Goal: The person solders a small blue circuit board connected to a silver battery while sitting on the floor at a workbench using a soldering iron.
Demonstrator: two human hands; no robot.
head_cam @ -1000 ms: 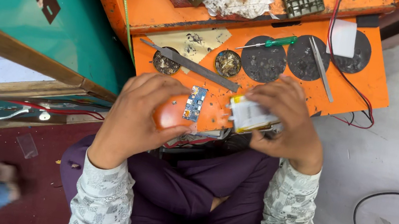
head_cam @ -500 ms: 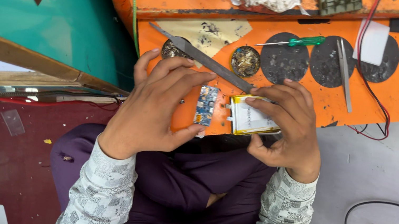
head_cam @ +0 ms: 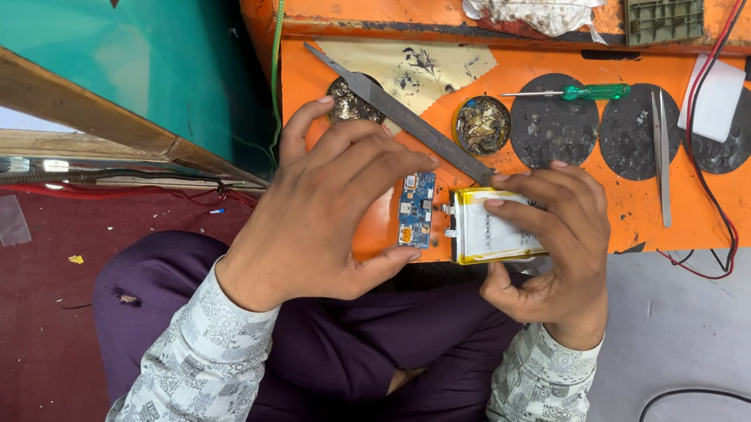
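A small blue circuit board [head_cam: 415, 209] lies on the front edge of an orange work board [head_cam: 700, 192]. My left hand [head_cam: 331, 209] pinches the circuit board between a fingertip at its top and the thumb at its bottom. A flat silver battery pack with a yellow edge [head_cam: 491, 229] lies just right of the circuit board, joined to it. My right hand [head_cam: 556, 245] grips the pack, fingers across its top and the thumb under its near edge. Both hands sit over my lap in dark purple trousers.
On the orange board lie a long metal file [head_cam: 401, 115], a round tin of brownish paste [head_cam: 483, 125], a green-handled screwdriver [head_cam: 575, 92], tweezers [head_cam: 662, 156] and a red wire [head_cam: 708, 143]. A teal panel [head_cam: 75, 13] stands left. A black cable [head_cam: 726, 407] crosses the grey floor.
The view has shifted and closed in. My left hand has opened from covering the circuit board to pinching it at its ends. My right hand keeps hold of the battery pack.
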